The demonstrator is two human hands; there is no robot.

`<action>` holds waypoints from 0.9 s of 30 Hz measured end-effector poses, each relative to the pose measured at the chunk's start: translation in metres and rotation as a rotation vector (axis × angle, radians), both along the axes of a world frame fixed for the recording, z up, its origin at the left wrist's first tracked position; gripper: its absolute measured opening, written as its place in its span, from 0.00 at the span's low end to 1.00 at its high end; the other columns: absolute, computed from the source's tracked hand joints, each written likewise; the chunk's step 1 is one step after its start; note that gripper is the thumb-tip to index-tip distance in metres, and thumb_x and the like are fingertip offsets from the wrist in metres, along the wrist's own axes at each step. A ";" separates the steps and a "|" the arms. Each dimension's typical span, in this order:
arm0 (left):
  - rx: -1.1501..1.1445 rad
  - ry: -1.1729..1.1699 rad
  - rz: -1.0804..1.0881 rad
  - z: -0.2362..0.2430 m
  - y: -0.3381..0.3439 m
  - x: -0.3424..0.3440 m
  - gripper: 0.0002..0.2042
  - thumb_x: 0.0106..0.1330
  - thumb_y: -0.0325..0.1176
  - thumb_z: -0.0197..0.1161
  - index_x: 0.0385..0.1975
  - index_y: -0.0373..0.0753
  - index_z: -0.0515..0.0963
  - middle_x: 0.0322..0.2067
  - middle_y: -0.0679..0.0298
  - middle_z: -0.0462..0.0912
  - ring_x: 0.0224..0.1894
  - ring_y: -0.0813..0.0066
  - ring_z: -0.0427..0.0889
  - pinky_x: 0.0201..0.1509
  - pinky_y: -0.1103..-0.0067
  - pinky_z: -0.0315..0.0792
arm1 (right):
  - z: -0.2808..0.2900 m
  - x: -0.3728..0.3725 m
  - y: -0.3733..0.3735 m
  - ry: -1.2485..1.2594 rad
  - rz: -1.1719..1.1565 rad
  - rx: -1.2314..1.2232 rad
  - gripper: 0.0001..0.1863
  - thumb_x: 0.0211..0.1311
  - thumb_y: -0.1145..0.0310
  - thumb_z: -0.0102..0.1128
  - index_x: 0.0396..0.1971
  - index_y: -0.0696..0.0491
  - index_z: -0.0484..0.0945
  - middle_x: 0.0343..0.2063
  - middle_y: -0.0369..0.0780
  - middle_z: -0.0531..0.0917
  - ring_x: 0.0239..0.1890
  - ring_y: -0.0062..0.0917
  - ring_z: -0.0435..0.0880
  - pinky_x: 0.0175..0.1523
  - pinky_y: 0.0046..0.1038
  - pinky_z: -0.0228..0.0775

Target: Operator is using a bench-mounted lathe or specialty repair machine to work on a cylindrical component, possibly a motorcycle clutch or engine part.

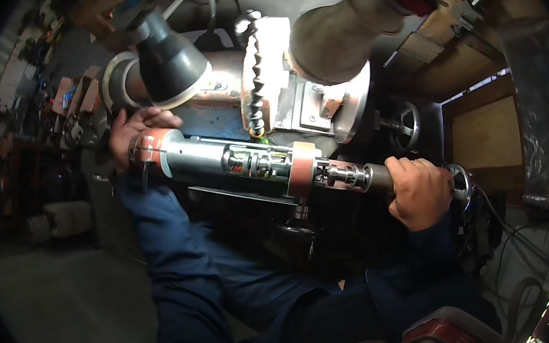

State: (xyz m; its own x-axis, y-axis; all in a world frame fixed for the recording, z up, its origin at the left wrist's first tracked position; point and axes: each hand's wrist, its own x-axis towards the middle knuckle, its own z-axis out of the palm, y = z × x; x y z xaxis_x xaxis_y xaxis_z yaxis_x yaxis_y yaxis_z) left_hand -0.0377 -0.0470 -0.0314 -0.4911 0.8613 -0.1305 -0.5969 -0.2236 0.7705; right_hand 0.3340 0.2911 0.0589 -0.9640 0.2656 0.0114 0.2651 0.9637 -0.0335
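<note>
A long cylindrical metal assembly (pixel 196 158) lies crosswise in front of me, tilted down to the right. It has a smooth silver barrel, a red collar (pixel 165 140) at its left end, a red-brown band (pixel 302 168) further right and exposed shafts and fittings between. My left hand (pixel 140 131) is curved round the far side of the left collar, its fingers stretched over the top. At the other end, my right hand (pixel 420 189) wraps round the dark tube (pixel 380 179), knuckles up. Whether the assembly also rests on the machine behind it, I cannot tell.
A dark cone-shaped lamp (pixel 173 65) hangs just above my left hand. Behind the assembly stand a ribbed hose (pixel 253 80), a machine body (pixel 219 120) and a dusty beige conical part (pixel 328 42). Handwheels (pixel 407 127) sit to the right; a crank (pixel 296 228) lies below.
</note>
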 end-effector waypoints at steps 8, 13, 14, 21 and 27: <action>0.215 -0.024 0.310 -0.010 -0.016 -0.007 0.30 0.69 0.55 0.36 0.43 0.29 0.72 0.44 0.43 0.77 0.54 0.52 0.74 0.63 0.60 0.63 | -0.005 0.003 0.013 0.029 0.031 0.008 0.14 0.31 0.80 0.61 0.22 0.53 0.68 0.19 0.39 0.75 0.25 0.35 0.77 0.36 0.33 0.70; 0.151 0.137 -0.008 0.010 0.002 0.002 0.30 0.68 0.56 0.38 0.43 0.29 0.73 0.47 0.42 0.75 0.54 0.51 0.74 0.62 0.58 0.64 | 0.000 0.001 0.012 -0.036 0.020 0.011 0.16 0.30 0.77 0.64 0.24 0.52 0.69 0.20 0.39 0.76 0.27 0.35 0.78 0.36 0.34 0.70; 0.219 0.121 0.010 0.013 0.005 0.005 0.31 0.68 0.56 0.38 0.44 0.29 0.73 0.47 0.42 0.76 0.54 0.50 0.74 0.61 0.58 0.65 | 0.000 0.001 0.011 -0.015 0.049 0.004 0.16 0.30 0.77 0.64 0.24 0.52 0.69 0.20 0.39 0.76 0.27 0.35 0.78 0.36 0.34 0.70; 0.204 0.018 -0.004 -0.007 0.017 -0.002 0.32 0.68 0.56 0.38 0.46 0.26 0.70 0.41 0.44 0.77 0.50 0.49 0.74 0.58 0.58 0.65 | 0.002 -0.003 0.009 -0.063 0.030 -0.006 0.18 0.29 0.75 0.65 0.26 0.52 0.69 0.22 0.40 0.77 0.29 0.37 0.78 0.38 0.36 0.70; 0.176 -0.052 0.214 -0.018 -0.016 -0.028 0.31 0.69 0.55 0.38 0.40 0.26 0.73 0.43 0.42 0.79 0.50 0.49 0.77 0.60 0.60 0.67 | 0.002 -0.012 -0.004 -0.043 0.001 -0.002 0.18 0.27 0.75 0.62 0.27 0.52 0.71 0.23 0.42 0.78 0.30 0.42 0.77 0.37 0.40 0.69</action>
